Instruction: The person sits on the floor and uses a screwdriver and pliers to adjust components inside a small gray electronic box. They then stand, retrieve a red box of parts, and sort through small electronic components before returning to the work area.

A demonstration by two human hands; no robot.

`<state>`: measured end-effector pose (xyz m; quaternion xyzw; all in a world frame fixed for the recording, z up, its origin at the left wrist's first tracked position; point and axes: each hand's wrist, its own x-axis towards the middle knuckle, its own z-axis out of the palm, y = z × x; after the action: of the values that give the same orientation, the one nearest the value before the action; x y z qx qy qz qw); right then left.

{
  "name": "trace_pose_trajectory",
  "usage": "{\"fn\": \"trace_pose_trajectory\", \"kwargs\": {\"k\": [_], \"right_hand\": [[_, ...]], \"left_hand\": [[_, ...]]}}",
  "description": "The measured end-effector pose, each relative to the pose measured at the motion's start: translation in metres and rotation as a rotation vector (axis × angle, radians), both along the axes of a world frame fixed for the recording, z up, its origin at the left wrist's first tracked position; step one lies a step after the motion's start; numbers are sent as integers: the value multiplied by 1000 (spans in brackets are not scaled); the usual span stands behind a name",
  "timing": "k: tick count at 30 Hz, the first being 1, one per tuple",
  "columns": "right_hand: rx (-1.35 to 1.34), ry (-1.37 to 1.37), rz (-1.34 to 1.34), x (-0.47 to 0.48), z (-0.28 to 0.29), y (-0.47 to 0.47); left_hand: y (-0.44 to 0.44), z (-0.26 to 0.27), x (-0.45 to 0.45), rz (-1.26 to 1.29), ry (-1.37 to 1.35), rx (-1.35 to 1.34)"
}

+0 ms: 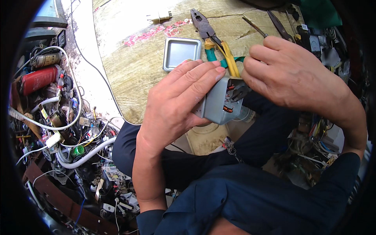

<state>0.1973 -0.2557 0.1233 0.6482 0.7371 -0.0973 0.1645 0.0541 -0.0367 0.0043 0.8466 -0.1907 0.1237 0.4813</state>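
My left hand [182, 91] grips a grey metal box [218, 102] from its left side, above my lap at the table's front edge. The box's open face is turned to the right, and reddish copper wire coils [228, 109] show inside. My right hand [273, 69] is closed at the box's upper right edge. From under it a dark metal tool [240, 93], seemingly plier jaws, reaches into the opening; my fingers hide its handles. A shallow grey metal lid [182, 53] lies on the table behind my left hand. Combination pliers [202, 25] with yellow and green wrapped handles lie beyond the box.
On the wood-patterned table [126, 79] lie a white plug-like part [159, 16], a thin screwdriver [254, 26] and a dark blade-like tool [280, 25]. An analog meter [315, 44] stands at the right. Cables and scrap parts [85, 152] heap up on the left floor.
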Motion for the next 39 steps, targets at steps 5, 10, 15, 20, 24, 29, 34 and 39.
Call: {"fn": "trace_pose_trajectory", "kwargs": {"k": [5,10,15,20,24,29,34,39], "right_hand": [[1,20,31,0,0,-1],[16,69,26,1,-4,-4],[28,109,33,5,-8,-3],[38,115,54,7,-12,-6],[102,132,43,8,-15,-7],[137,140,40,9,-20,-10],[177,156,55,12,-26,-14],[221,176,95,18,-32,-18]], "left_hand": [[4,3,2,-56,52,-4],[5,1,5,-83,73,-13],[6,1,5,-100,90,-19],[6,1,5,-107,87,-46],[6,1,6,-113,84,-58],[8,1,6,-114,99,-61],[7,1,7,-111,112,-82],[7,1,6,-108,131,-95]]}}
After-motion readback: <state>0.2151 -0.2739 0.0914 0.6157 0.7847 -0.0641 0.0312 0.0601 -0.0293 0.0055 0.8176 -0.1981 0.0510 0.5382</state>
